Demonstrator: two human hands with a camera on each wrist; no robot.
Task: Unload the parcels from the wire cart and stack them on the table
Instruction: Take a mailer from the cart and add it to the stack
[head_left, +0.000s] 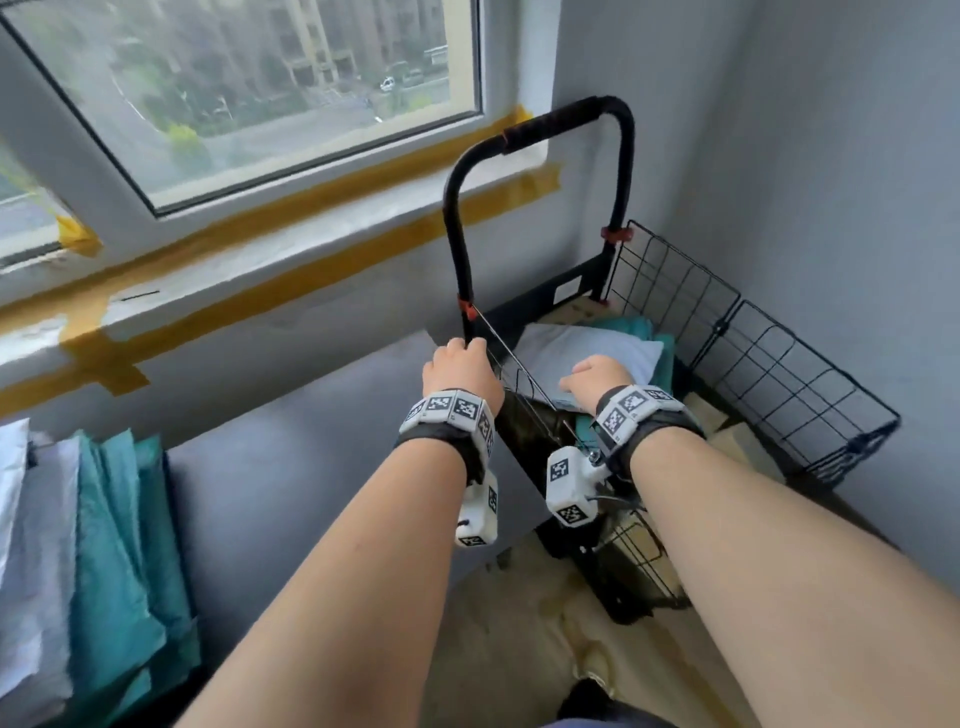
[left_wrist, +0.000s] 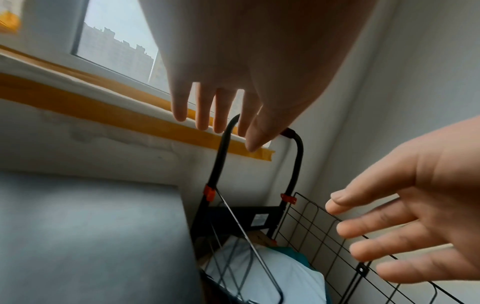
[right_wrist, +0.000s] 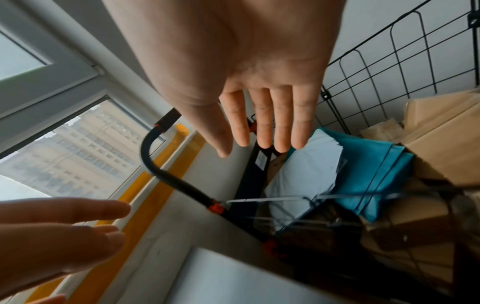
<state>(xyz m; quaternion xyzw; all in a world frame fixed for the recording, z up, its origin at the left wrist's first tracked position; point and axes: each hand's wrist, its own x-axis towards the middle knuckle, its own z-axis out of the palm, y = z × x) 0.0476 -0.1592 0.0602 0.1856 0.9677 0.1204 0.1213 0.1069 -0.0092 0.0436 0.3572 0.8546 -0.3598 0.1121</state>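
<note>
Both forearms reach out over the cart (head_left: 753, 332) at the right. Left hand (head_left: 462, 371) and right hand (head_left: 597, 376) have straight, spread fingers and hold nothing. A pale parcel (head_left: 587, 351) lies on top in the cart, over a teal parcel (right_wrist: 374, 164) and boxes (right_wrist: 441, 144). More parcels (head_left: 78, 545) already sit at the near left, on the table (head_left: 311, 441). This looks like the reach for another parcel; next, both hands should close on the pale one's edges and lift it clear of the wire.
</note>
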